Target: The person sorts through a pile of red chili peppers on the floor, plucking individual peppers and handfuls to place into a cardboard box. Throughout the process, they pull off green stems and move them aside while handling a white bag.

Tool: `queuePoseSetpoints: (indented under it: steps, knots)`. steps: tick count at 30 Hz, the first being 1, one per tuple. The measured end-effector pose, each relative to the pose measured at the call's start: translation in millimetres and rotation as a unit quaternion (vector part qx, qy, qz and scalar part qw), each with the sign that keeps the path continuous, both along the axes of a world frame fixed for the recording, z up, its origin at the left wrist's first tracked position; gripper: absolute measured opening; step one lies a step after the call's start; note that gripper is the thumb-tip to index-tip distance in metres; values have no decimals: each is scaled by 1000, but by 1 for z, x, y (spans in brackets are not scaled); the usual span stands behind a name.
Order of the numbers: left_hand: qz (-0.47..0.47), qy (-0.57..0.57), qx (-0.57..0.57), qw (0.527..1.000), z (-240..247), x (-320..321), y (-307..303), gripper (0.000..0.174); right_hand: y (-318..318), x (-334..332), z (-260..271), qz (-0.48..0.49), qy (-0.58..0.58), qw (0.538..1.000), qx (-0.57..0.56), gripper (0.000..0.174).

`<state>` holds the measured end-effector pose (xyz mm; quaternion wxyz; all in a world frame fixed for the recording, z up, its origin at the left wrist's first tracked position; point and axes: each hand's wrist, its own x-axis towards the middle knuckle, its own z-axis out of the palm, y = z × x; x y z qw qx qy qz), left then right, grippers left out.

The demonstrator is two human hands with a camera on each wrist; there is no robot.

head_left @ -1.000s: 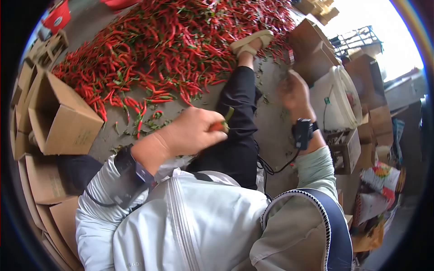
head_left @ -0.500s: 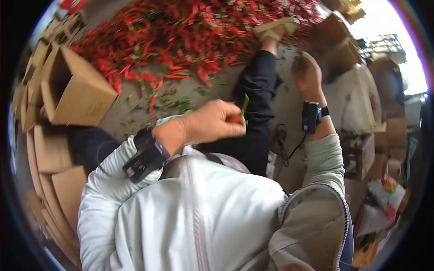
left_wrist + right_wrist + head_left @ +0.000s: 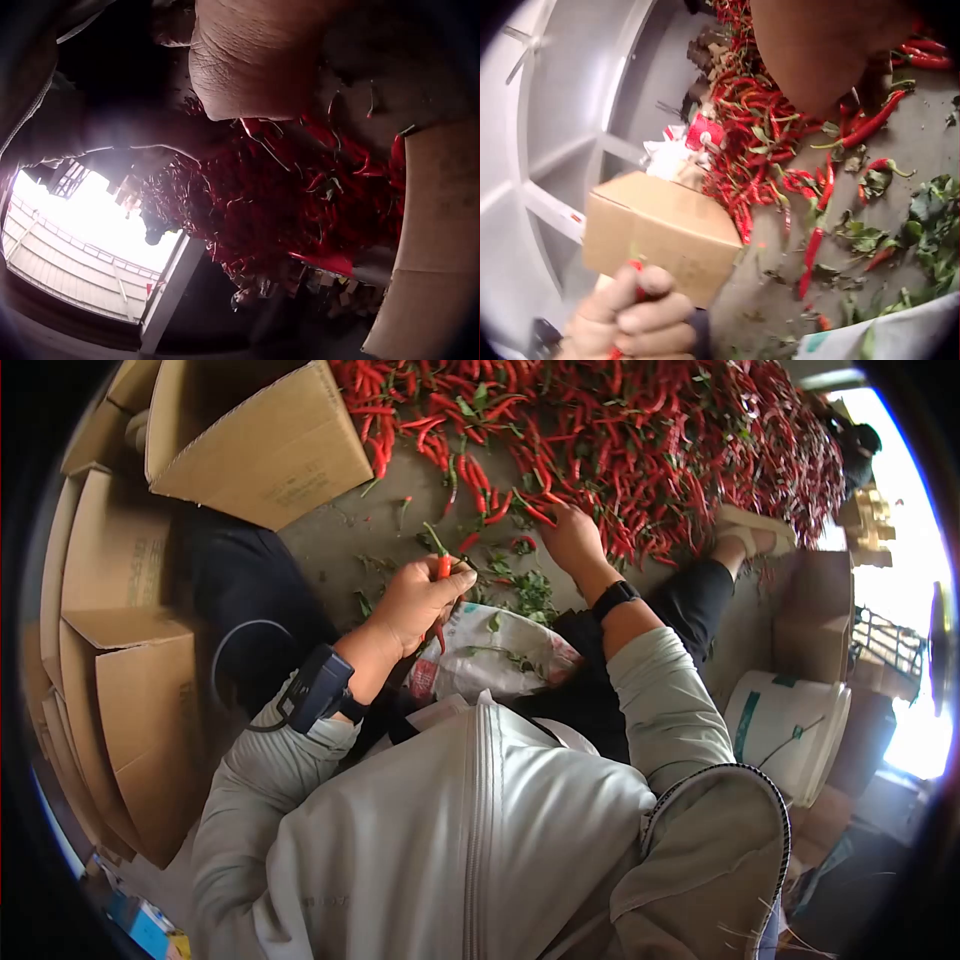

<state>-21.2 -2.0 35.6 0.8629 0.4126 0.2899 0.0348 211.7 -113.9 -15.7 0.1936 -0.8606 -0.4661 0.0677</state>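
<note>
My left hand (image 3: 425, 600) is in front of my body, fingers curled around a red chili pepper (image 3: 444, 566) whose green stem points up. Red also shows below that fist, at its lower side. In the right wrist view the same fist (image 3: 641, 319) appears with the red pepper poking out on top. At the near edge of a big heap of red chilies (image 3: 640, 450), my right hand (image 3: 577, 547) reaches down, its fingertips right at a red chili (image 3: 533, 510). The palm hides most of its fingers, so I cannot tell whether they grip it.
An open cardboard box (image 3: 270, 450) stands at the left, more cardboard (image 3: 150, 720) below it. A whitish sack (image 3: 490, 650) lies between my legs beside green leaf scraps (image 3: 530, 595). On the right are a white bucket (image 3: 780, 730) and my outstretched leg with its sandal (image 3: 755, 525).
My right hand has moved from beside the bucket leftward to the heap's near edge. My left hand still holds a pepper. The head view has turned, bringing the sack into sight.
</note>
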Motion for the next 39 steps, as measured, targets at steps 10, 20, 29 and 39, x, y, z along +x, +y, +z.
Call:
queuePoseSetpoints:
  steps: [10, 20, 29, 39]
  knots:
    - [-65, 52, 597, 798, -47, 60, 39, 21, -2, -7, 8, -59, 137, 988, -36, 23]
    - [-236, 148, 653, 704, -74, 83, 41, 21, 3, -15, -1, -8, 51, 987, -153, 27]
    - [-66, 8, 275, 959, -24, 58, 22, 11, -37, -22, 26, -102, 304, 946, -42, 22]
    - [26, 31, -81, 996, -5, 47, -43, 9, -50, -85, 50, -191, 670, 651, 301, 10]
